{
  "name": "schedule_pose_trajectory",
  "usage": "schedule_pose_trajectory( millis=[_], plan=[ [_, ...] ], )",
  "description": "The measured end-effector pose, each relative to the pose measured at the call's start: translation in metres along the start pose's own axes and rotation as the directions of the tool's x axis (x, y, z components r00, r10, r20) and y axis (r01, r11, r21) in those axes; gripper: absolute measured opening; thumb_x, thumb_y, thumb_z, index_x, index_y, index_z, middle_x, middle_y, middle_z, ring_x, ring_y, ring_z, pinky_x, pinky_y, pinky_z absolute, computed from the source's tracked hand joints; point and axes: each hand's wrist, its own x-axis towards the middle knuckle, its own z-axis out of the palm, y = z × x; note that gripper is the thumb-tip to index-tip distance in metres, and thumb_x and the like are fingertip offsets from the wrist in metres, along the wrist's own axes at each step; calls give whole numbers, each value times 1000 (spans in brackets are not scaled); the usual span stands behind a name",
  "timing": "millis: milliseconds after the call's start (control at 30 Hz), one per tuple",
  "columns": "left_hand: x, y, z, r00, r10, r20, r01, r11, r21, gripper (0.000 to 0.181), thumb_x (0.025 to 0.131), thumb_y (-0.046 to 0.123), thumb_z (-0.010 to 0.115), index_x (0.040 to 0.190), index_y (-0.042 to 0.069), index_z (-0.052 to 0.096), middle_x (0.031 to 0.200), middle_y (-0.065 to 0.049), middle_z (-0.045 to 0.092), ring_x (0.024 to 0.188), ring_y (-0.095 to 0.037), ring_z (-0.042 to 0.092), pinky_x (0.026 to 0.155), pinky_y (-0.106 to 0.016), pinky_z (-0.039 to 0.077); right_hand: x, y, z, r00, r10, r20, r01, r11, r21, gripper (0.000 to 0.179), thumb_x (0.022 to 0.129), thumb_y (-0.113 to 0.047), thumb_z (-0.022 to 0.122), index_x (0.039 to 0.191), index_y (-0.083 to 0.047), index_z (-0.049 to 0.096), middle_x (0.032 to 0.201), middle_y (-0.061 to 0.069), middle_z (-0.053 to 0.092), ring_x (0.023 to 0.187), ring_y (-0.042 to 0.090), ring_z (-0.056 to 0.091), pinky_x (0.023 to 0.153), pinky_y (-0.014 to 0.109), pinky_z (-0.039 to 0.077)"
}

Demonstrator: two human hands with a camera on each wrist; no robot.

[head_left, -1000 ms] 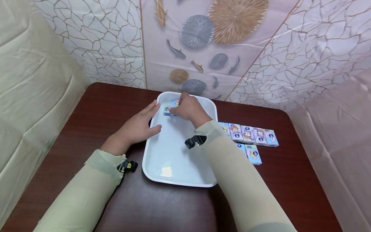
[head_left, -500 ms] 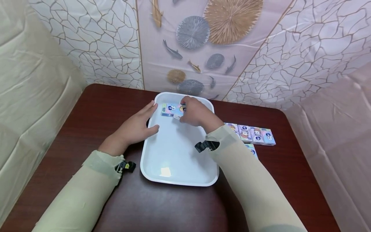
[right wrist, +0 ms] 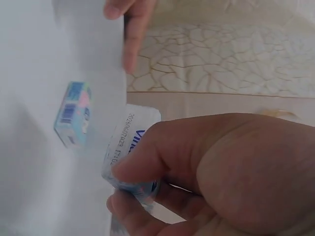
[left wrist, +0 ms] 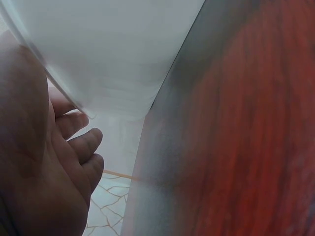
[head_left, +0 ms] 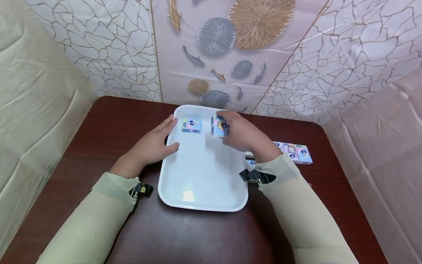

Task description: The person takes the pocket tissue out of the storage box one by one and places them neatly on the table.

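A white tray (head_left: pixel 201 172) lies on the dark table. My left hand (head_left: pixel 148 148) rests at its left rim, fingers extended and thumb reaching over the edge; in the left wrist view its loosely bent fingers (left wrist: pixel 83 142) are beside the tray's outer wall. Near the tray's far right, my right hand (head_left: pixel 245 134) pinches a small printed tissue pack (head_left: pixel 218 127) between thumb and fingers. The right wrist view shows printed characters on the white end of that tissue pack (right wrist: pixel 123 137). Another tissue pack (head_left: pixel 192 125) sits in the far left corner of the tray.
Several more tissue packs (head_left: pixel 296 152) lie in a row on the table (head_left: pixel 329 190), right of the tray, partly hidden by my right arm. One pack (head_left: pixel 250 164) shows beside the tray's right rim. A patterned cloth wall (head_left: pixel 115 55) rises behind the table.
My right hand has moved right, carrying one tissue pack away from the pack in the far left corner. My left hand has stayed at the rim. The head view has shifted slightly.
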Motion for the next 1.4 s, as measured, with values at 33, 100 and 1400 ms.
schedule_pose_trajectory(
  millis=[33, 100, 1400],
  plan=[
    [0, 0, 0, 1000, -2, -1, 2, 1000, 2, 90, 99, 52, 62, 170, 32, 10, 177, 15, 1, 163, -27, 21, 125, -58, 34, -4, 1, -2, 1000, -6, -6, 6, 1000, 2, 93, 86, -4, 81, 165, -21, 34, 165, 7, 38, 127, 27, 50, 106, 49, 54],
    [0, 0, 0, 1000, -7, -2, 7, 1000, 4, 90, 99, 52, 62, 170, 32, 10, 177, 15, 0, 163, -27, 20, 125, -58, 34, -12, 3, -7, 1000, -23, -17, 23, 1000, 1, 93, 86, -1, 78, 166, -20, 32, 167, 8, 35, 129, 28, 49, 108, 50, 52],
    [1, -1, 3, 1000, -2, -7, 2, 1000, -11, 91, 99, 51, 63, 170, 33, 10, 178, 14, 1, 163, -27, 20, 124, -58, 35, -110, 89, -25, 998, 54, -44, -54, 998, -14, 97, 85, 10, 70, 167, -18, 25, 169, 16, 27, 137, 41, 45, 98, 62, 56]
  ],
)
